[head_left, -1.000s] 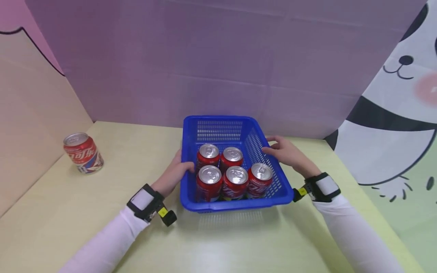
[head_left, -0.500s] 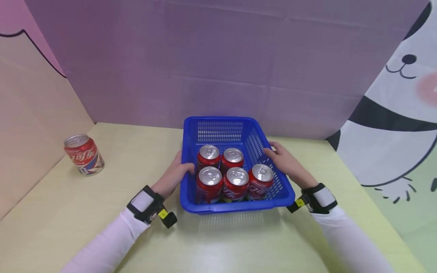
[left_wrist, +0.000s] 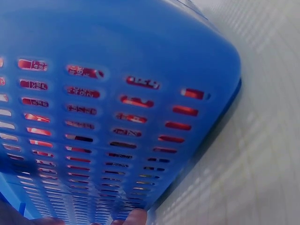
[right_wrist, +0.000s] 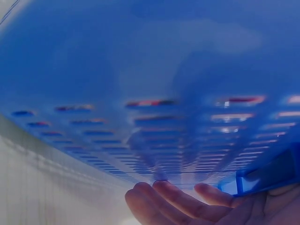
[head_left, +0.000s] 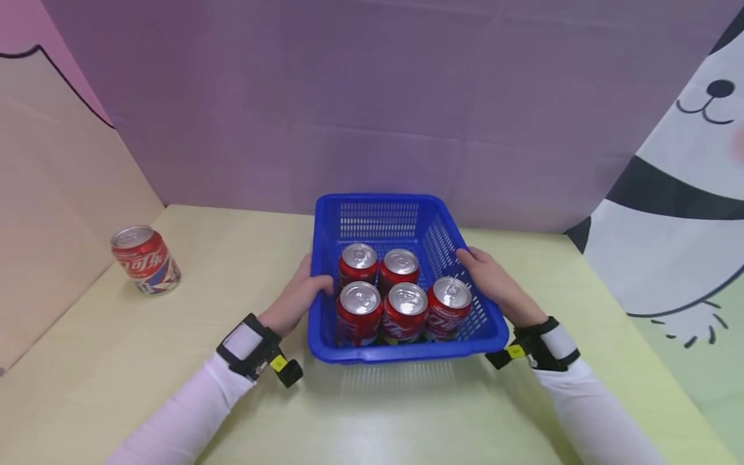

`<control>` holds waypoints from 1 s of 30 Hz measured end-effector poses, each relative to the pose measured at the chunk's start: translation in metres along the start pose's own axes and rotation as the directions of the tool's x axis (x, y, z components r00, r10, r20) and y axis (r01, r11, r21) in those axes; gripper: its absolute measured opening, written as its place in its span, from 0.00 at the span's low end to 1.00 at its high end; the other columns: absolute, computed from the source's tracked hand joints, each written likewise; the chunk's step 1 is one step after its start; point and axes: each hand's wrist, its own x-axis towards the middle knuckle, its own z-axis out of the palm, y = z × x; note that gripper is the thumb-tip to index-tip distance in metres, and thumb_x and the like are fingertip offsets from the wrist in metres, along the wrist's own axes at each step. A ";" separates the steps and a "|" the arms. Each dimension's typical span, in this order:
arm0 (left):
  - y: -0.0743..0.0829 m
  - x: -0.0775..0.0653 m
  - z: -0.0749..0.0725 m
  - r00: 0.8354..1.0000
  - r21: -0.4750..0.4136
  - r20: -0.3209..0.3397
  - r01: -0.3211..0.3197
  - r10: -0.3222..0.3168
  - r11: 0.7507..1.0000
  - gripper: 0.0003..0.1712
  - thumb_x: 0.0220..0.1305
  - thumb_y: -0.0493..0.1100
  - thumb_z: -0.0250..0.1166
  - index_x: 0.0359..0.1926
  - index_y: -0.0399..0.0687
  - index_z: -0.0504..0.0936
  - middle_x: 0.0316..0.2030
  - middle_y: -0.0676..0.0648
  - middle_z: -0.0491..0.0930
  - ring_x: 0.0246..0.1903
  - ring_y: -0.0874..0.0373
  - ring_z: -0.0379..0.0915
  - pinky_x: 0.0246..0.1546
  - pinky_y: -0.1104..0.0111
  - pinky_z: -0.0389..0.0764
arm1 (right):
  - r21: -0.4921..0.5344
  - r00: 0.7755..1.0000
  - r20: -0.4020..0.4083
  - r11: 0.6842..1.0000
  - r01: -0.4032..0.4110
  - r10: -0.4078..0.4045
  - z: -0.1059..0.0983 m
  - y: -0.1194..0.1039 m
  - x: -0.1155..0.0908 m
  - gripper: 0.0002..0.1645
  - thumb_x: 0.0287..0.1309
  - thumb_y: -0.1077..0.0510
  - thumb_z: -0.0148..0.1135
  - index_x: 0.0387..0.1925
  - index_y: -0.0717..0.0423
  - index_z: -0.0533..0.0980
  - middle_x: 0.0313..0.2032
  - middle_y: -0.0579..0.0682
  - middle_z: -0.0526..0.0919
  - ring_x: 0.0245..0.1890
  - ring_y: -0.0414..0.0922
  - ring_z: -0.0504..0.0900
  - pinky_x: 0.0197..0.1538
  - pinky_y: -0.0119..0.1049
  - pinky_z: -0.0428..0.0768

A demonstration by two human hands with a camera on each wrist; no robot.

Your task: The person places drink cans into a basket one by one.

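Note:
A blue slotted plastic basket [head_left: 378,354] stands in the middle of the head view with several red soda cans [head_left: 359,316] upright inside it. My left hand [head_left: 296,298] grips the basket's left rim, its thumb hooked over the edge. On the opposite side my right hand [head_left: 496,284] holds the right rim, thumb on top. Its fingers [right_wrist: 176,199] lie under the rim along the outer wall in the right wrist view. Through the slots of the left wall [left_wrist: 117,42] red can sides show. Whether the basket's base touches the table cannot be told.
Another red soda can [head_left: 145,259] stands upright at the far left of the pale wooden table [head_left: 244,258]. A purple backdrop [head_left: 383,97] rises behind the table. A panda-print panel [head_left: 668,258] borders the right side, and a peach panel [head_left: 52,194] the left.
My right hand has moved onto the basket's right rim and its thumb has come down over the edge. The basket looks almost unmoved, and my left hand keeps its grip.

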 end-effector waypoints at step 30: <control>0.097 -0.013 -0.238 0.983 0.955 -0.180 0.163 0.045 0.249 0.51 0.68 0.74 0.38 0.78 0.49 0.38 0.69 0.20 0.26 0.64 0.19 0.11 0.53 0.27 0.21 | -0.034 0.999 -0.005 0.999 0.033 -0.033 -0.001 -0.002 0.000 0.36 0.76 0.42 0.35 0.67 0.68 0.60 0.49 0.68 0.76 0.42 0.53 0.81 0.42 0.43 0.83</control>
